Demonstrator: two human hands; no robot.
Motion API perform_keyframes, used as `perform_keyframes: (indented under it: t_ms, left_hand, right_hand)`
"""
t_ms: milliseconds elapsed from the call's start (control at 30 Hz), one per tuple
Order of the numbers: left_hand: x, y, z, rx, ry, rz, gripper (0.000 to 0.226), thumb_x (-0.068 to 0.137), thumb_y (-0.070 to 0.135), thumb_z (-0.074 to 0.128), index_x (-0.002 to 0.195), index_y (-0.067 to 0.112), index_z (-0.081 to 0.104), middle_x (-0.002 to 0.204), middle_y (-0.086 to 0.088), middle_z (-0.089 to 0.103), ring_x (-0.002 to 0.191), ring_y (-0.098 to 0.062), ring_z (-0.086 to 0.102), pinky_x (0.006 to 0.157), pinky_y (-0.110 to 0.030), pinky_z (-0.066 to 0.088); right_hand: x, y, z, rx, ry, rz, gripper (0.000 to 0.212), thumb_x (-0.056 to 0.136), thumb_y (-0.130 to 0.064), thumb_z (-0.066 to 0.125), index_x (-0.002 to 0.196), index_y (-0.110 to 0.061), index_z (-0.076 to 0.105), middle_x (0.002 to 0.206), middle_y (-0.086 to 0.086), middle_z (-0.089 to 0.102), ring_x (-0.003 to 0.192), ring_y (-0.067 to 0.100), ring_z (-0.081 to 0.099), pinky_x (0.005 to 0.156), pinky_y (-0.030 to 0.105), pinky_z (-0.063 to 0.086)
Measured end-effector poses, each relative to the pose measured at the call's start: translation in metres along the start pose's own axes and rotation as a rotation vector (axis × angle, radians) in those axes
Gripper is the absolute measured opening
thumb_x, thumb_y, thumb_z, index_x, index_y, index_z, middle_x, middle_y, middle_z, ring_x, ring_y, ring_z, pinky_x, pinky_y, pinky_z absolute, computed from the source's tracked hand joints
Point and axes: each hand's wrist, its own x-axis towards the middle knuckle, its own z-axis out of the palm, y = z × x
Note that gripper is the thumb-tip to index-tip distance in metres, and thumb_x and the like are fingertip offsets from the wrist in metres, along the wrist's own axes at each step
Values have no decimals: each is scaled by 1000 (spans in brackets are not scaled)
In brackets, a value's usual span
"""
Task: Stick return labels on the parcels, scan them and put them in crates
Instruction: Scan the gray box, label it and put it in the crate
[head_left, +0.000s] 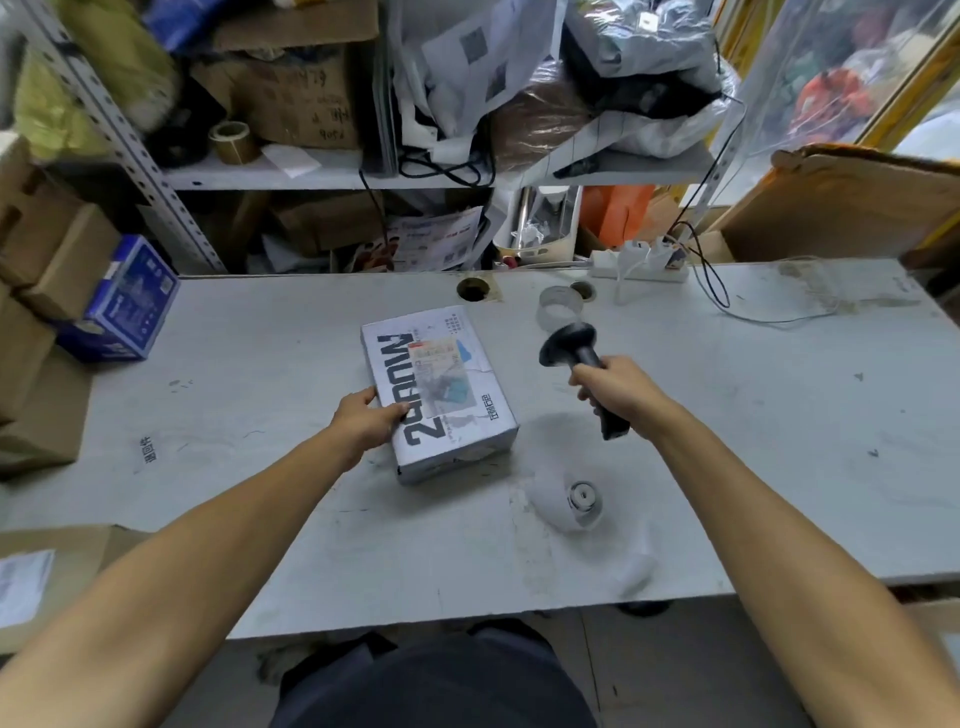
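Note:
A white parcel box (441, 410) with large dark lettering lies flat on the grey table (260, 493), with a label (436, 364) stuck on its top. My left hand (366, 421) grips the box's near left edge, thumb on top. My right hand (615, 392) grips the handle of a black barcode scanner (569, 348), held just above the table to the right of the box, its head turned toward the parcel.
A roll of white labels (571, 501) lies near the table's front. A clear tape roll (558, 306) and a power strip (641, 265) sit at the back. A blue box (124, 306) and cardboard boxes (36, 312) stand at the left. Cluttered shelves (332, 176) rise behind.

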Motion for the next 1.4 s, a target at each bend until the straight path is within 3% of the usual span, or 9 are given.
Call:
perform_keyframes:
  t_ms: [200,333,400,533,600,700,900,1167,1400]
  left_hand:
    - [1,-19,12,287,170,215,42,95,25,67,134,18,53,124,-4,66,103,-29,65,82,-36,56]
    - [-1,-26,34,515,326,337,59,87,28,72,138,19,43,137,-12,50,124,-34,50,105,-51,47]
    - [-5,-30,45,595,359,340,77,87,31,74,149,18,31,150,-13,33,137,-35,34,116,-51,31]
    - [-16,-38,62,616,400,467,82,85,31,75,151,17,28,154,-12,24,142,-33,23,117,-51,20]
    - [-21,-41,68,602,405,529,76,86,29,73,149,18,32,153,-11,26,142,-32,23,117,-51,19]
    - [-29,-45,77,617,370,633,74,86,28,72,148,18,34,149,-11,28,140,-31,25,117,-50,18]
    - [-44,-53,85,606,275,865,70,83,34,68,144,19,37,146,-9,32,135,-31,32,114,-50,26]
    - [-61,-59,92,635,-52,1268,51,83,39,77,126,13,66,123,-8,56,112,-23,54,91,-35,53]
    - [-59,-58,95,504,-121,1064,24,90,32,74,106,14,78,96,3,72,85,-11,66,74,-34,56]
  right_hand:
    - [18,98,13,-62,143,163,18,93,-21,52,77,-13,47,70,7,49,62,26,47,51,30,39]
    - [23,123,22,-138,163,193,12,92,-24,61,94,-14,56,101,9,62,104,35,57,77,36,44]
    - [21,131,26,-303,253,169,47,88,-30,65,129,-13,50,133,13,46,126,37,40,100,41,37]
    - [1,141,26,-631,364,-411,67,68,-1,66,132,-15,55,128,10,46,114,37,42,89,38,32]
    - [0,150,23,-915,158,-692,73,61,7,69,128,-22,61,130,4,53,116,34,45,85,39,36]
    - [-1,146,28,-1048,-152,-745,63,76,2,67,131,-27,62,134,-5,57,120,24,46,87,35,37]
    - [2,129,42,-524,-167,-432,16,89,-34,71,100,-23,71,94,-12,65,83,3,58,72,23,43]
    - [1,100,55,298,-250,-31,28,94,-30,72,86,-3,69,87,17,70,70,19,70,64,25,55]
    - [-8,101,58,420,-363,-94,36,83,-35,76,103,-6,76,90,6,74,78,15,66,77,27,55]
